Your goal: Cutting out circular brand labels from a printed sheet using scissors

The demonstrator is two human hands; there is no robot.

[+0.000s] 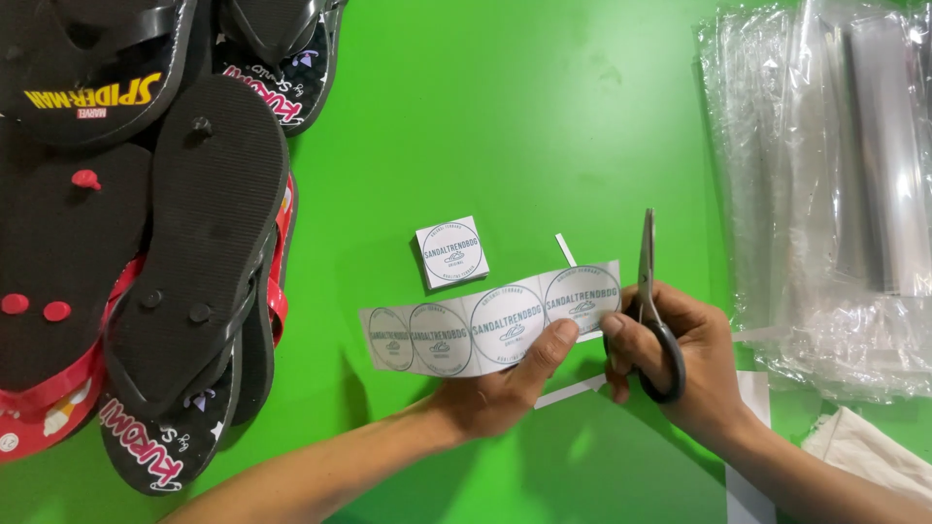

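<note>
My left hand pinches a white paper strip of round printed labels by its lower edge, holding it above the green table. My right hand grips black-handled scissors, blades pointing up and closed at the strip's right end. A small stack of cut square labels lies just above the strip. A thin paper sliver rests beside the blades.
A pile of black and red flip-flops covers the left side. A heap of clear plastic bags lies at the right. White paper offcuts and a cloth sit at lower right.
</note>
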